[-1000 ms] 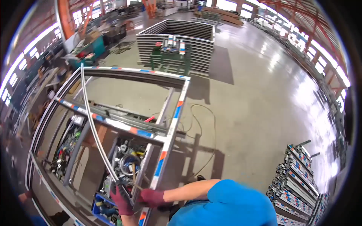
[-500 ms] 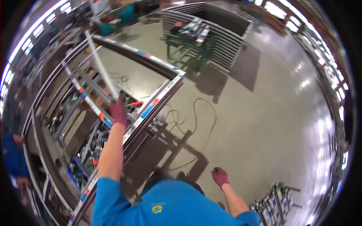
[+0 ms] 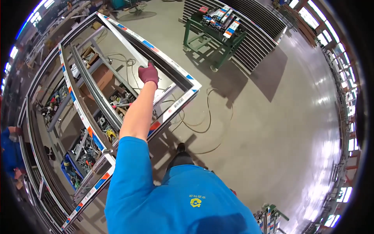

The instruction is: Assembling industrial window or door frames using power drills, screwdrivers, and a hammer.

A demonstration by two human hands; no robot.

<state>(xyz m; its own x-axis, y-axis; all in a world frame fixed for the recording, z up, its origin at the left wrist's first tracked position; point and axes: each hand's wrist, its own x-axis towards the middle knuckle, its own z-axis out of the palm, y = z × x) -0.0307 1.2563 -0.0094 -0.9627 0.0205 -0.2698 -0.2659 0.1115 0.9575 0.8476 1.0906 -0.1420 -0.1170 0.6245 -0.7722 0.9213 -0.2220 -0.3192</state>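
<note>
Your left hand [image 3: 149, 74], in one maroon glove, rests on the far rail of the single large window frame [image 3: 180, 102], fingers curled over it; whether they clamp it you cannot tell. Your right hand is hidden. Leaning this far, you could slip, tipping the frame onto the one cable [image 3: 210, 117] beside it.

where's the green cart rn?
Head view, upper centre-right: the green cart stands on the floor beyond the window frame's far corner, loaded with profile pieces.
</note>
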